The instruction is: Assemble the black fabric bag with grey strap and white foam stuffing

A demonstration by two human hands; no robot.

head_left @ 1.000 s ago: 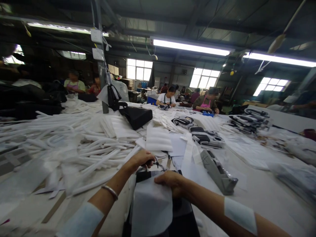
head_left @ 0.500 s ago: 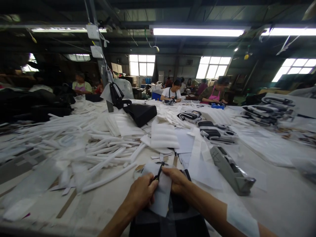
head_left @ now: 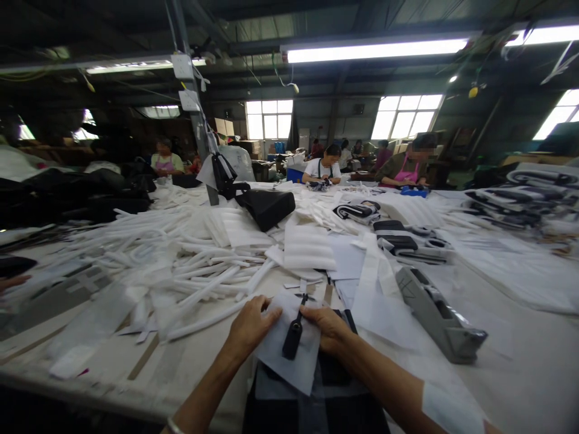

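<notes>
Cluttered table (head_left: 185, 361): black tag (head_left: 293, 342) between left hand (head_left: 250, 322) and right hand (head_left: 329, 328).

Long tube lights (head_left: 377, 50) hang beneath a dark ceiling (head_left: 271, 27), with bright paned windows (head_left: 406, 118) along the far wall (head_left: 316, 114)

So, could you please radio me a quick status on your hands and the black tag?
Left hand and right hand holding white sheet by opposite edges. Black tag lying on sheet. Grey dispenser off right, touching neither hand.
</notes>
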